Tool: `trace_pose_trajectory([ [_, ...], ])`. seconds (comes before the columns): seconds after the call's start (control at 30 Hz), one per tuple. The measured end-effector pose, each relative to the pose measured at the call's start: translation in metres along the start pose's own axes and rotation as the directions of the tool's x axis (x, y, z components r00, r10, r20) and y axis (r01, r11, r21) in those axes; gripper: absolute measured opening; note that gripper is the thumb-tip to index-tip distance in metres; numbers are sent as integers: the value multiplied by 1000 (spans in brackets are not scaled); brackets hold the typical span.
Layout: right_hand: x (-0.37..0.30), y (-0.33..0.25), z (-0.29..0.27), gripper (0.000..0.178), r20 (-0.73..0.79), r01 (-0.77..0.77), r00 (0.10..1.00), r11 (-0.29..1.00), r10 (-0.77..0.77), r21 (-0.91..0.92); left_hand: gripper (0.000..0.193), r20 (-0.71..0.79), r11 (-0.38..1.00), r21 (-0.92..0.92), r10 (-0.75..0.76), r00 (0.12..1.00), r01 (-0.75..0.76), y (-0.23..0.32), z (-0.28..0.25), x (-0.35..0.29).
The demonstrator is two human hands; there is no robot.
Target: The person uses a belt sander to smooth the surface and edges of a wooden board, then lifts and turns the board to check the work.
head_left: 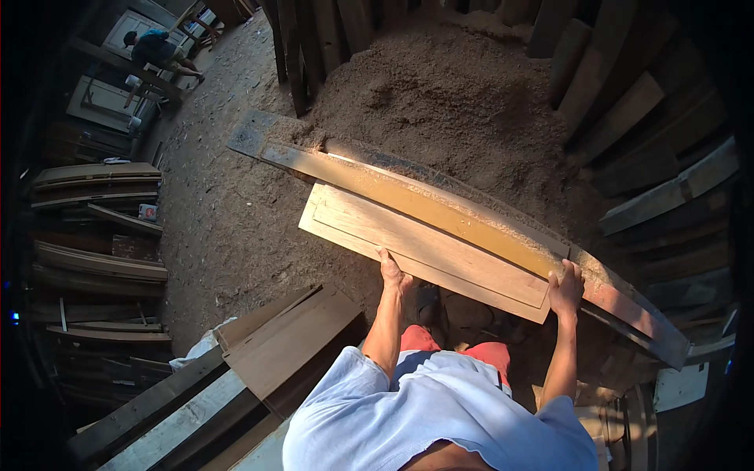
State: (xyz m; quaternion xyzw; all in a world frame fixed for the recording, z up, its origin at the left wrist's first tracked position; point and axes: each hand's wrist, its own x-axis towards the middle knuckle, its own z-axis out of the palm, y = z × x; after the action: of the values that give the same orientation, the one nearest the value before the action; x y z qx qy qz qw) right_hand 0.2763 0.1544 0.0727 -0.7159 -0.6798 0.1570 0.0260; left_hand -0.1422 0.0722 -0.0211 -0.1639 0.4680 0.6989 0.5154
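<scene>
A light wooden panel (424,243) with a stepped border along its edges lies tilted in front of me, its far long edge close against a yellowish fence (448,206). My left hand (394,272) grips the panel's near long edge, thumb on top and the other fingers hidden beneath. At the right end, my right hand (565,290) is closed round the panel's corner beside the fence; its fingertips lie near the fence's end. Sawdust coats the fence and the long metal machine bed (609,286) that runs diagonally under it.
A large heap of sawdust (448,86) lies beyond the machine. Boards (628,118) lean along the right, and stacked planks (98,259) line the left. Close at my left are more boards (294,341). Another person (157,51) bends over work at the far left.
</scene>
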Motion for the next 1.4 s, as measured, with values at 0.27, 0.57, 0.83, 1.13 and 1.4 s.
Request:
trace_pose_trajectory([
  [0.27, 47, -7, 23, 104, 234, 326, 930, 930, -283, -172, 82, 61, 988, -143, 69, 996, -59, -13, -9, -3],
  [0.57, 46, -13, 1, 84, 214, 307, 941, 931, -264, -200, 72, 27, 969, -246, 17, 999, -10, -40, 4, 0],
  [0.83, 34, -19, 4, 82, 127, 366, 929, 910, -346, -194, 74, 33, 963, -256, 94, 995, -83, -11, 3, 68],
  [1.13, 35, 15, 16, 76, 115, 286, 946, 946, -304, 150, 81, 26, 994, -92, 61, 998, -58, -8, 35, 59],
  [1.4, 56, 96, 53, 51, -446, -229, 869, 973, 213, 20, 70, -20, 990, 63, -122, 992, 123, -11, 41, 39],
])
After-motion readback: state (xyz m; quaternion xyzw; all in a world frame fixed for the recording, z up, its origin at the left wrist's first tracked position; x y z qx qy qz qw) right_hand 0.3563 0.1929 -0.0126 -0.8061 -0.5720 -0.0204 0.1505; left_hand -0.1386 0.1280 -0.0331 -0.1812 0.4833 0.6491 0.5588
